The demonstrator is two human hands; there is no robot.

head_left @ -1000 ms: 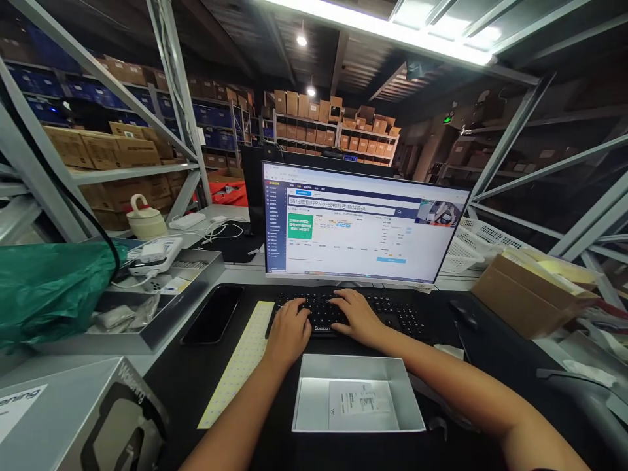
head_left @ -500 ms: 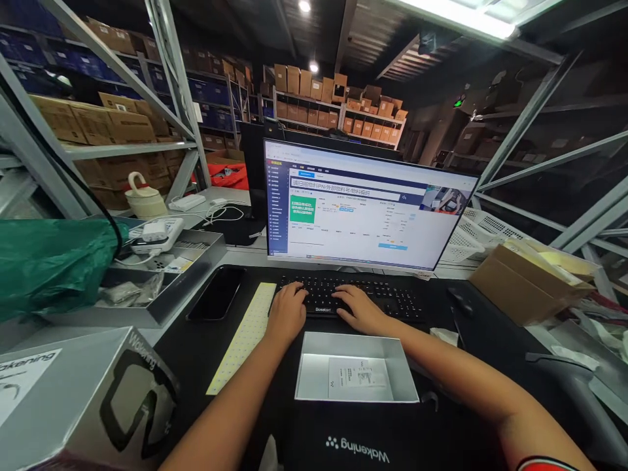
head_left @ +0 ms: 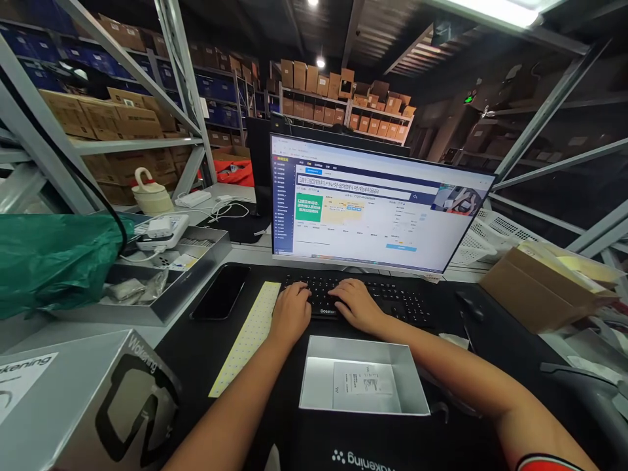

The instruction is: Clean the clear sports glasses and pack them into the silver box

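Two hands rest on the black keyboard (head_left: 354, 299), the left hand (head_left: 291, 313) and right hand (head_left: 356, 306) lying flat with loose, spread fingers, gripping nothing, placed so for typing. Just behind them lies an open grey box (head_left: 364, 384); beyond stands the monitor (head_left: 375, 208).

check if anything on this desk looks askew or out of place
Nothing looks spilled or broken. Both hands, left and right, rest on the keyboard. The one oddity: the small open box with a paper slip sits between the arms, close to the keyboard. The phone lies slightly slanted.
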